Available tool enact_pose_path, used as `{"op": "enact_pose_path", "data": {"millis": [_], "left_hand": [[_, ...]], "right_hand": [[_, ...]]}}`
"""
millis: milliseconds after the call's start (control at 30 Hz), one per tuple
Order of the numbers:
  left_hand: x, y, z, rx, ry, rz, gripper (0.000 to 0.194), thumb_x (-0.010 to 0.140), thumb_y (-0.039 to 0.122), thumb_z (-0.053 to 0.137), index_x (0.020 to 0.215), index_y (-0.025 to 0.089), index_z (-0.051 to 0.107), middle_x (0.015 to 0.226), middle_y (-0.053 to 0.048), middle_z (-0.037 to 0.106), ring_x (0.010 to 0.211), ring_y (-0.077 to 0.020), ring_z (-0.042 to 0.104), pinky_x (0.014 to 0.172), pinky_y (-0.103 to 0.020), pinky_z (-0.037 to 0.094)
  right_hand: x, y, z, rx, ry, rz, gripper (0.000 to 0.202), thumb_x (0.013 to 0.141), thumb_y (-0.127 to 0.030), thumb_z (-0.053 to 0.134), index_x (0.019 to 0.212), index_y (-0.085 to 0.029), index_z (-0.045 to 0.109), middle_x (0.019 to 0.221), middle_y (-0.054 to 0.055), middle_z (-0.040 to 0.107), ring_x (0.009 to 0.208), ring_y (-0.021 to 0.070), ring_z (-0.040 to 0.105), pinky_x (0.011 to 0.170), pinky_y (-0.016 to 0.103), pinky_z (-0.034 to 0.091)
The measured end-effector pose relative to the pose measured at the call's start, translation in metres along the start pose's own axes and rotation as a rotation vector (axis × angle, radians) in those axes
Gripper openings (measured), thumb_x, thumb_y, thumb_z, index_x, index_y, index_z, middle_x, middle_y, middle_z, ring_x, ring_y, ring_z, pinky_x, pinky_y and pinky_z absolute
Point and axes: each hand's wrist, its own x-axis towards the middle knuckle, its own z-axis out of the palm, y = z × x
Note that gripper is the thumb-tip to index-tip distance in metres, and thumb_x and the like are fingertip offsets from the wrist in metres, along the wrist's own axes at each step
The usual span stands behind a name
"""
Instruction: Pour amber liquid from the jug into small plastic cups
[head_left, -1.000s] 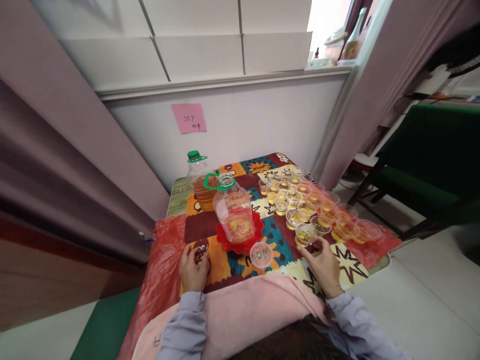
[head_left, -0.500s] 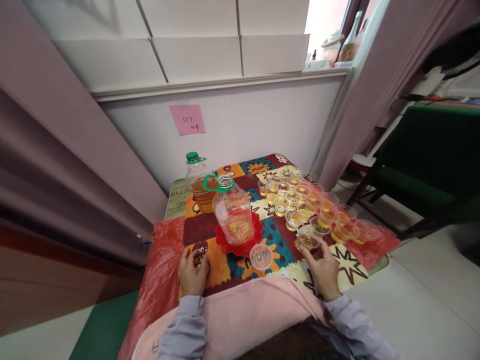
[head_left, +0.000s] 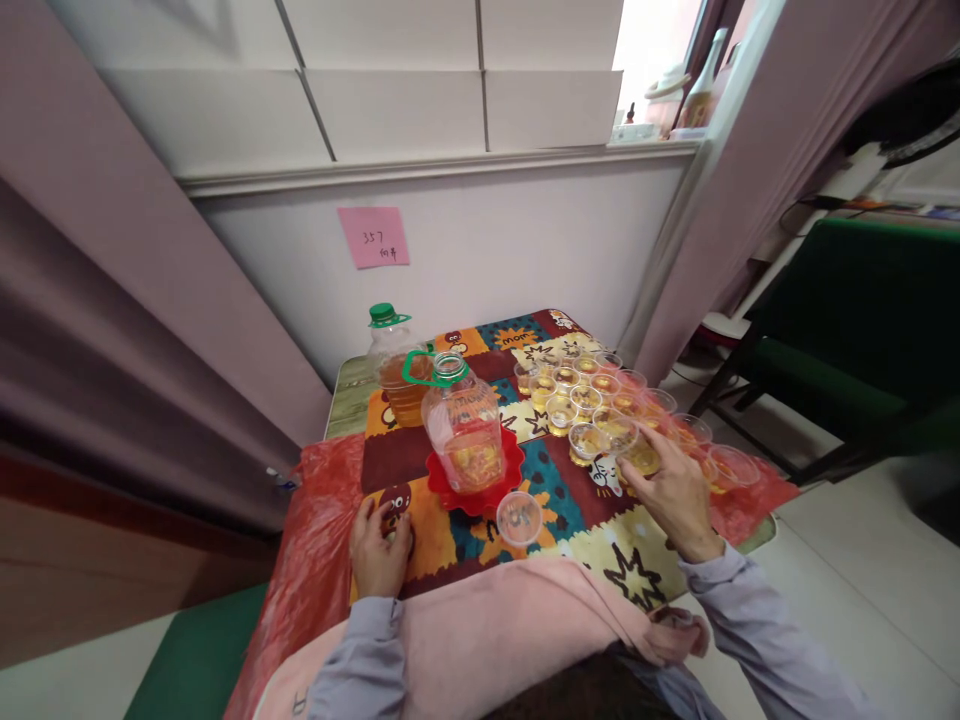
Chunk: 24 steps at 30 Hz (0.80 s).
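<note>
Right hand (head_left: 679, 497): grip clamped on a filled cup (head_left: 643, 458), right half of surface (head_left: 349, 388). Left hand (head_left: 380, 552): fingers apart, apparently empty, near left edge. Other cups (head_left: 586, 399) appear filled; clear cup (head_left: 519, 518), near front edge, appears unfilled.

Glossy plastic cups (head_left: 587, 396), matt cloth (head_left: 517, 620)

A pink note (head_left: 373, 238) sticks to the wall (head_left: 510, 250) between ten and eleven o'clock; a green chair (head_left: 870, 310) stands at three, a purple curtain (head_left: 165, 310) hangs at nine.
</note>
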Motion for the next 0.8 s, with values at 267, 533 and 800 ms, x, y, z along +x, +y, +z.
{"op": "enact_pose_path", "data": {"millis": [267, 533, 800], "left_hand": [[0.0, 0.002, -0.001, 0.004, 0.003, 0.001, 0.049, 0.092, 0.057, 0.057, 0.114, 0.018, 0.075, 0.149, -0.022, 0.06, 0.138, -0.0401, 0.061, 0.119, -0.057, 0.049], [0.0, 0.003, -0.003, 0.005, -0.004, 0.003, 0.051, 0.092, 0.058, 0.056, 0.114, 0.017, 0.075, 0.148, -0.024, 0.061, 0.14, -0.0409, 0.061, 0.12, -0.057, 0.049], [0.001, 0.003, -0.002, 0.002, 0.004, -0.003, 0.045, 0.09, 0.056, 0.059, 0.113, 0.02, 0.075, 0.147, -0.02, 0.061, 0.139, -0.0386, 0.061, 0.12, -0.055, 0.049]], "right_hand": [[0.021, 0.004, 0.004, -0.185, -0.04, -0.144, 0.05, 0.094, -0.032, 0.061, 0.143, -0.022, 0.068, 0.121, 0.013, 0.078, 0.105, 0.0317, 0.071, 0.092, 0.045, 0.048], [0.031, 0.009, 0.009, -0.279, -0.026, -0.26, 0.046, 0.095, -0.027, 0.061, 0.14, -0.02, 0.069, 0.126, 0.014, 0.077, 0.113, 0.032, 0.068, 0.106, 0.049, 0.041], [0.039, 0.008, 0.012, -0.279, -0.033, -0.306, 0.051, 0.092, -0.021, 0.062, 0.142, -0.024, 0.07, 0.131, 0.014, 0.075, 0.121, 0.0328, 0.066, 0.119, 0.056, 0.035]]}}
